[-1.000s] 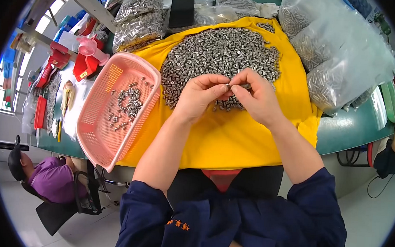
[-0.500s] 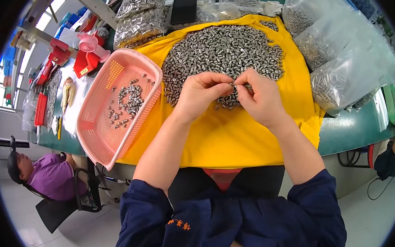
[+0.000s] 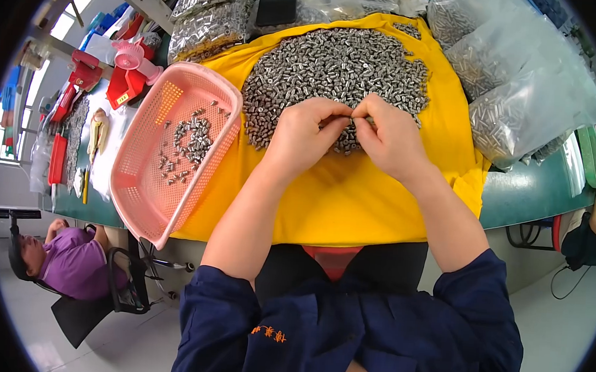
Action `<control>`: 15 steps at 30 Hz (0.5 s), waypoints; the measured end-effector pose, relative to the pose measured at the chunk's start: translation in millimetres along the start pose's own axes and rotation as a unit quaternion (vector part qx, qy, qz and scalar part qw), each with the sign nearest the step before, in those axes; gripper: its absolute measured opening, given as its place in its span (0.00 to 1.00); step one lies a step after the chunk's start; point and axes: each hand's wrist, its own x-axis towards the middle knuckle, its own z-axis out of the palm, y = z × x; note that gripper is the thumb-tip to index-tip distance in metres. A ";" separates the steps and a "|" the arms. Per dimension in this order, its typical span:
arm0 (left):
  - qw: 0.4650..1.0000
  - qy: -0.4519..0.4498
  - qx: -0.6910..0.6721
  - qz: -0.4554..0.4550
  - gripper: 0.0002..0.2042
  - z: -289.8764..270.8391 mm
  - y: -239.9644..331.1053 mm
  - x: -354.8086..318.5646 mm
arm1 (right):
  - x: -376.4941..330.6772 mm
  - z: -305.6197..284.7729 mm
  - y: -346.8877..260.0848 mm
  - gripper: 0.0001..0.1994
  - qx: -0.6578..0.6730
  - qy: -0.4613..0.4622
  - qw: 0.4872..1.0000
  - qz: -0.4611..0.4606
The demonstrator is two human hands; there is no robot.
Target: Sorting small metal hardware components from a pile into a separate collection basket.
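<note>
My left hand (image 3: 306,133) and my right hand (image 3: 391,138) meet fingertip to fingertip over the near edge of a big heap of small metal cylinders (image 3: 332,65). Both hands are closed in a pinch, thumb against forefinger. What sits between the fingertips is too small and too covered to make out. The heap is spread over a yellow cloth (image 3: 351,210). Left of my left hand, a pink perforated plastic basket (image 3: 135,176) stands tilted on the cloth's edge, with several small metal parts (image 3: 193,142) lying in it.
Clear bags of metal parts (image 3: 503,123) stand at the right, and more packed bags (image 3: 209,24) at the back left beside a black phone (image 3: 277,4). A pink fan (image 3: 132,56) and red bins (image 3: 123,90) lie beyond the basket. A seated person (image 3: 82,261) is at the far left.
The whole view has shifted slightly, so the basket and the heap sit a little higher. My fingertips stay pinched together, with the hands turned slightly. The seated person has raised a hand.
</note>
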 end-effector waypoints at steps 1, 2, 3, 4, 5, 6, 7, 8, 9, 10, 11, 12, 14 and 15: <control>1.000 0.007 -0.004 -0.015 0.07 0.4 0.6 0.3 | 0.6 -2.3 -0.5 0.02 -0.001 -0.002 1.000 0.000; 0.999 0.000 0.007 -0.054 0.07 -1.4 -1.0 0.5 | 1.6 -5.0 -0.3 0.02 0.040 0.014 0.999 0.026; 0.995 -0.006 0.018 -0.094 0.07 -4.6 -3.5 0.5 | 2.3 -6.8 1.3 0.02 0.082 0.029 0.995 0.052; 0.989 -0.033 -0.031 -0.141 0.07 -9.4 -4.7 1.3 | 3.6 -7.7 5.5 0.03 0.112 0.054 0.990 0.067; 0.989 -0.032 -0.030 -0.142 0.07 -8.4 -6.0 0.7 | 3.4 -8.3 5.8 0.03 0.112 0.052 0.990 0.066; 0.982 -0.025 -0.104 -0.157 0.07 -7.5 -9.1 0.2 | 3.8 -8.0 5.2 0.03 0.135 0.043 0.987 0.080; 0.969 -0.019 -0.176 -0.170 0.07 -6.9 -11.5 0.1 | 4.1 -7.6 4.6 0.03 0.157 0.034 0.983 0.093; 0.970 -0.020 -0.176 -0.169 0.07 -6.9 -12.8 0.1 | 4.4 -6.2 3.7 0.03 0.157 0.035 0.983 0.093; 0.970 -0.022 -0.180 -0.160 0.08 -5.7 -13.0 -0.4 | 3.9 -5.3 2.8 0.03 0.149 0.024 0.986 0.065; 0.971 -0.024 -0.184 -0.151 0.08 -5.0 -12.8 -0.4 | 3.5 -4.8 2.1 0.03 0.141 0.012 0.989 0.037; 0.971 -0.024 -0.184 -0.151 0.08 -5.3 -12.1 0.3 | 3.3 -5.5 1.3 0.03 0.141 0.013 0.989 0.037; 0.969 -0.034 -0.185 -0.158 0.08 -5.9 -11.4 0.5 | 3.0 -6.0 0.3 0.03 0.144 0.010 0.988 0.048; 0.968 -0.044 -0.185 -0.166 0.08 -5.2 -11.1 -0.1 | 1.6 -5.2 -0.7 0.03 0.148 0.007 0.987 0.060; 0.963 -0.032 -0.215 -0.159 0.07 -3.9 -11.2 -0.1 | 1.5 -4.6 -1.3 0.03 0.154 0.010 0.986 0.055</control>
